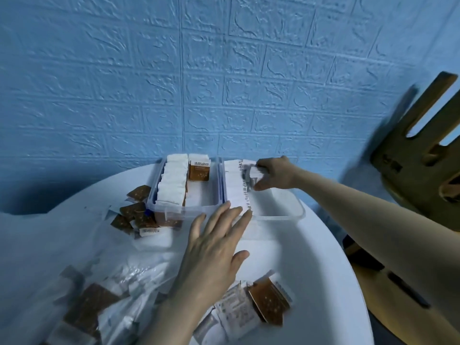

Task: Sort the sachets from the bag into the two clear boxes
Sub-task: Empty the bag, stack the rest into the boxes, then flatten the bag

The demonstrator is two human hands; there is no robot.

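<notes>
Two clear boxes stand side by side at the back of the white round table (311, 265). The left box (196, 207) holds a row of upright sachets, white tops with brown fronts. The right box (286, 212) holds a row of white sachets (237, 188) along its left side. My right hand (272, 174) pinches a small stack of white sachets at the far end of that row. My left hand (216, 247) lies flat with straight fingers, fingertips touching the near end of the row. A clear plastic bag (82, 290) with several sachets lies at the front left.
Loose brown sachets (132, 215) lie left of the left box. More white and brown sachets (251, 305) lie near the front of the table. A wooden chair back (418, 155) stands at the right. A blue brick-pattern wall is behind the table.
</notes>
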